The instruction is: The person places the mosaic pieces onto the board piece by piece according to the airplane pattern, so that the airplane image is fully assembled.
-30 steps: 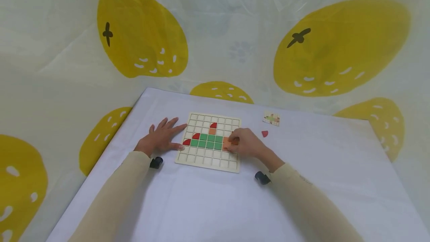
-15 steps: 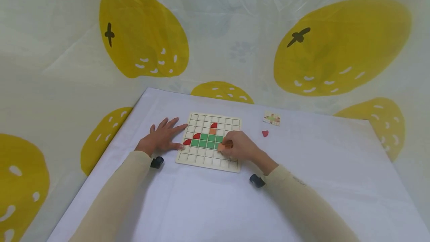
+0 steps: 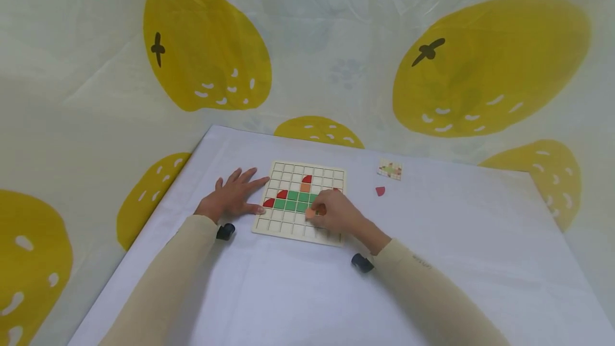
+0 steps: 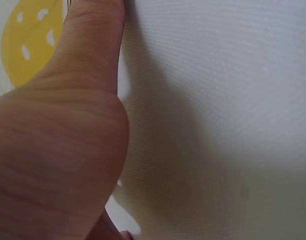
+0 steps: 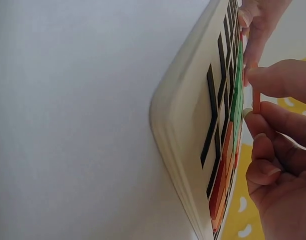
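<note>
My right hand [image 3: 338,213] pinches a small orange tile [image 3: 310,213] between thumb and fingers, just above a pale gridded board [image 3: 276,227]. In the right wrist view that orange tile [image 5: 256,95] is held on edge, apart from the board. My left hand [image 3: 233,197] lies spread at the board's left side, its thumb and a fingertip touching the edge. Green square tiles [image 3: 290,205] form two rows on the grid, with red quarter-round pieces [image 3: 269,203] at their left. Above them sits another orange tile [image 3: 305,188] under a red piece [image 3: 307,179]. My right hand hides the rows' right end.
A loose red piece [image 3: 380,191] lies on the white table [image 3: 288,292] right of the board. Behind it is a small pattern card [image 3: 389,169]. A patterned sheet [image 3: 331,41] hangs beyond the table. Dark wrist cameras [image 3: 362,263] sit under both wrists.
My right hand has moved left and slightly down across the board, bringing an orange tile away from the right side. A red piece now shows at the board's right edge. My left hand stays put.
</note>
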Demonstrator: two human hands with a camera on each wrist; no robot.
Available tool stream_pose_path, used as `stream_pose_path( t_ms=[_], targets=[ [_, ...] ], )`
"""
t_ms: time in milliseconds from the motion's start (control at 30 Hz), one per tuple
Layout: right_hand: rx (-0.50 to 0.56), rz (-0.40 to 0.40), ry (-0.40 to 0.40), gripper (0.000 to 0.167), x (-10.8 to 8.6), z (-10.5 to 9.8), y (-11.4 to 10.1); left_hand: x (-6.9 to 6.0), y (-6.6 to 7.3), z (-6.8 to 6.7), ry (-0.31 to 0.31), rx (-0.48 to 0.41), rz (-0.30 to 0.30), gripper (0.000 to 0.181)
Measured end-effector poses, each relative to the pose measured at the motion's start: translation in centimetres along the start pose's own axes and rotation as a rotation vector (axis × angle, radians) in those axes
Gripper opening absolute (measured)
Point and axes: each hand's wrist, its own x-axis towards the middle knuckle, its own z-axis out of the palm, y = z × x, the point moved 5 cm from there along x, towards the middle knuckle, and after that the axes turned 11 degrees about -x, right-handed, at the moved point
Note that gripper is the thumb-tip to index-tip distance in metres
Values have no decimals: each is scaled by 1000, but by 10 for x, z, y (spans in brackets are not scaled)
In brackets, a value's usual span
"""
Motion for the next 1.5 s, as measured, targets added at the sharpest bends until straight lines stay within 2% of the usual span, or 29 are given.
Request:
stream_pose_path(
  t_ms=[367,733,1200,1500],
  targets=[
    [-4,70,-33,21,3,11,-7,4,-2,1,-6,0,-12,97],
    [-25,99,-40,26,4,17,-15,3,-1,0,-10,-2,-24,97],
    [-30,59,7,22,5,18,-20,1,0,0,0,5,-28,97],
    [-60,80,-5,24,8,20,-20,-1,3,-2,-2,2,-22,97]
  ],
)
